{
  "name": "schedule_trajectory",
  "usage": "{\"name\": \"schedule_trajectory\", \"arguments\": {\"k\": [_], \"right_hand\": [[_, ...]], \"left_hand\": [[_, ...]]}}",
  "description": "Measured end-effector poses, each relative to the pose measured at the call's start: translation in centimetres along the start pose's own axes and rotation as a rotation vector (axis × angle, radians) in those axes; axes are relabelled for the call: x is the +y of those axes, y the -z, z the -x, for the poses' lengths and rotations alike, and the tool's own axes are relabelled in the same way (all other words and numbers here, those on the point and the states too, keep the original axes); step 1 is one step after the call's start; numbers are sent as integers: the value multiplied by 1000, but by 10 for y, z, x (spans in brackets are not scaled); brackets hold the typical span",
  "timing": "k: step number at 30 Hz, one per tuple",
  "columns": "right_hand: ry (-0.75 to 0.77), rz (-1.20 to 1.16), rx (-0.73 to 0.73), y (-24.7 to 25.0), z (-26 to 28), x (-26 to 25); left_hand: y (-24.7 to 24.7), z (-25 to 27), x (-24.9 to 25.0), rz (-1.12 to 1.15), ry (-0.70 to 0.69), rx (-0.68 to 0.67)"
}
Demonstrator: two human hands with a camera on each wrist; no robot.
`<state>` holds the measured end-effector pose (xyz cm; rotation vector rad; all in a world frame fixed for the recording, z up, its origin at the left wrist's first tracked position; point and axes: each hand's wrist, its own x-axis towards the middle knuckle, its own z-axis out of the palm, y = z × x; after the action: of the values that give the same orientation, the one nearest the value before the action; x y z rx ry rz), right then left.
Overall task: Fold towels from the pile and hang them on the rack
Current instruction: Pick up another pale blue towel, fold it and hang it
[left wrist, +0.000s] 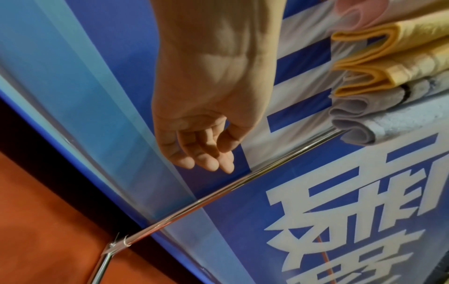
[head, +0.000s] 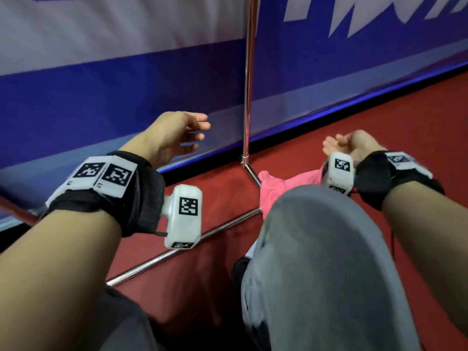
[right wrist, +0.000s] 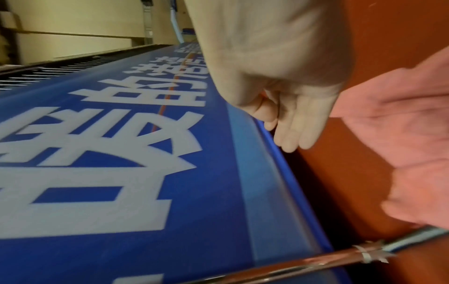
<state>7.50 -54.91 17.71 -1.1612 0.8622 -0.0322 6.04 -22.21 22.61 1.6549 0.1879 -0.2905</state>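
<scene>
On the left, the left hand (head: 174,134) hung in the air in front of the blue and white banner (head: 126,72), its fingers loosely curved and holding nothing; the left wrist view showed the same relaxed, empty palm just above a chrome upright of the rack (left wrist: 218,190). In that same view, folded towels already hung on the rack: yellow towels (left wrist: 388,57) over a grey towel (left wrist: 379,119), with a pale pink one (left wrist: 359,13) at the top edge, partly cut off by the frame. So some of the work appeared done.

Moving toward the middle, the rack's upright pole (head: 248,84) stood against the banner, and its base bars (head: 177,252) ran across the red floor (head: 379,138). Just right of the base joint lay a crumpled pink towel (head: 276,188) on the floor, partly hidden behind the person's grey-trousered knee (head: 316,262). It looked unfolded, so at least this one was left to fold and hang; how many more lay in the pile could not be told, since the knee covered most of it.

On the right, the right hand (head: 347,145) hovered above and just beyond the pink towel, fingers gently curled and gripping nothing, near the cloth but apart from it. My guess was that the next towel was about to be picked up.

There was no desk here; the work sat on red carpet-like flooring. The banner carried large white characters, and beyond it the right wrist view showed a cream wall (right wrist: 73,28).
</scene>
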Motion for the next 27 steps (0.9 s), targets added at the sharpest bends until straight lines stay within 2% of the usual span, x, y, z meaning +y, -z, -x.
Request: {"name": "schedule_trajectory", "arguments": {"k": [4, 7, 11, 13, 15, 17, 19, 23, 27], "right_hand": [[-135, 82, 72, 22, -29, 73], [-238, 237, 49, 22, -38, 121], [-320, 592, -167, 19, -52, 169], [-250, 909, -246, 22, -56, 184], [-303, 1066, -314, 26, -69, 200], [-256, 1189, -367, 27, -80, 214], [-200, 1339, -466, 35, -122, 247], [-52, 1665, -526, 48, -173, 291], [60, 1825, -538, 48, -137, 283]], "left_hand": [[-10, -7, -9, -88, 55, -34], [-12, -11, -18, -176, 119, -58], [-8, -15, -24, -239, 160, -66], [-3, -17, -26, -241, 162, -63], [1, -19, -27, -244, 184, -57], [3, -21, -26, -254, 203, -62], [3, -24, -23, -241, 218, -61], [-1, -27, -16, -217, 190, -79], [-5, -27, -19, -255, 207, -99]]}}
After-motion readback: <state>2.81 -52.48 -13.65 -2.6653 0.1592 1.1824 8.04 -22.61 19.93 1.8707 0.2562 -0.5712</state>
